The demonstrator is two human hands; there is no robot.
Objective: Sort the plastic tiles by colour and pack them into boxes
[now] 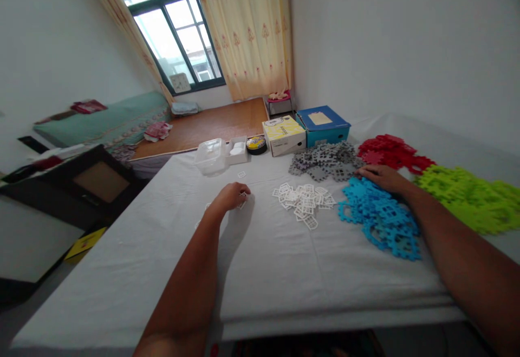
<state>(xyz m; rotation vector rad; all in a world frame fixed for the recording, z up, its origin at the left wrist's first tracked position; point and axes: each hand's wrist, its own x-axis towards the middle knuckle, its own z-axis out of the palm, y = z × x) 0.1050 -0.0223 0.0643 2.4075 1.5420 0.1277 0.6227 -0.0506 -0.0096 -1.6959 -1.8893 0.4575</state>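
My left hand (232,196) is low over the white cloth, fingers curled down around a small white lattice piece (242,204) that shows partly beneath the fingertips. Another white piece (241,174) lies just beyond it, and a couple more peek out beside the wrist. Between my hands spreads a heap of white lattice pieces (303,200). My right hand (382,177) rests with fingers stretched out at the far edge of a pile of blue toothed plastic pieces (379,213). Its fingertips reach the border of a pile of grey pieces (323,159).
Red pieces (392,151) and lime-green pieces (467,197) are piled to the right. Along the far edge stand a clear plastic container (211,156), a white open box (237,151), a round black-and-yellow tin (256,145), a yellow-and-white box (283,136) and a blue box (324,125).
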